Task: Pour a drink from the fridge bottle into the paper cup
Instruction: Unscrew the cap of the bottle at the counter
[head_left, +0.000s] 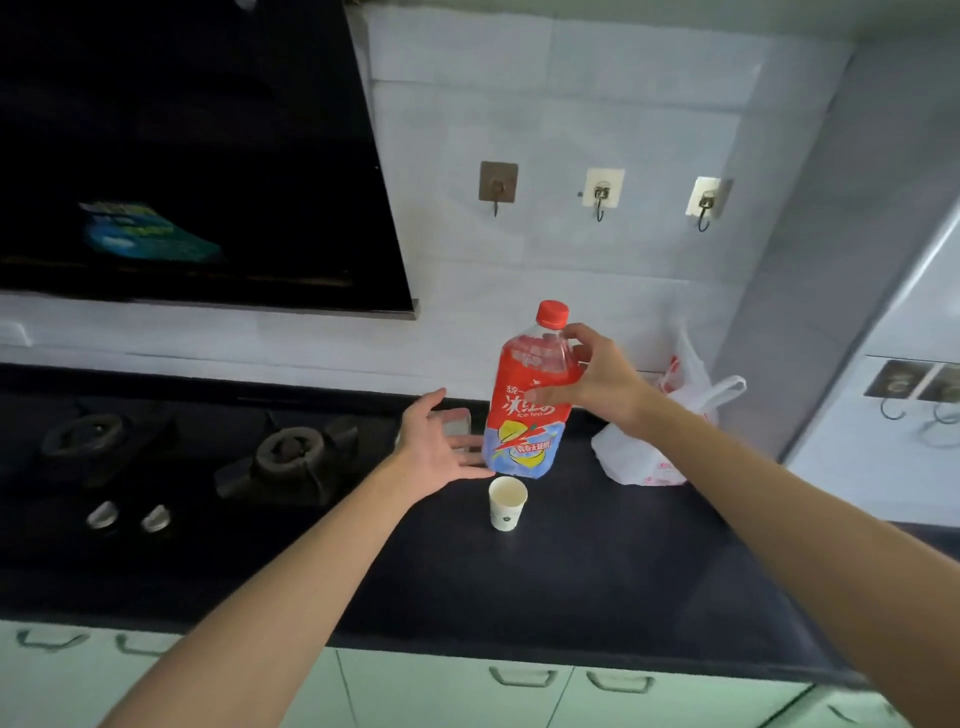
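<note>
A large ice tea bottle (524, 415) with a red and blue label and its red cap on stands upright on the dark counter (571, 571). Just in front of it is a small white paper cup (507, 503), upright and empty. My left hand (441, 452) is spread open at the bottle's lower left, its fingertips at the label. My right hand (597, 379) is at the bottle's upper right. Its thumb lies across the label and its index finger arches near the shoulder below the cap, with the fingers loosely spread.
A gas hob with two burners (291, 452) and knobs fills the counter's left. A small grey object (457, 423) sits behind my left hand. A white plastic bag (665, 441) lies right of the bottle. A range hood (182, 156) hangs overhead at the left. Drawers run below the counter edge.
</note>
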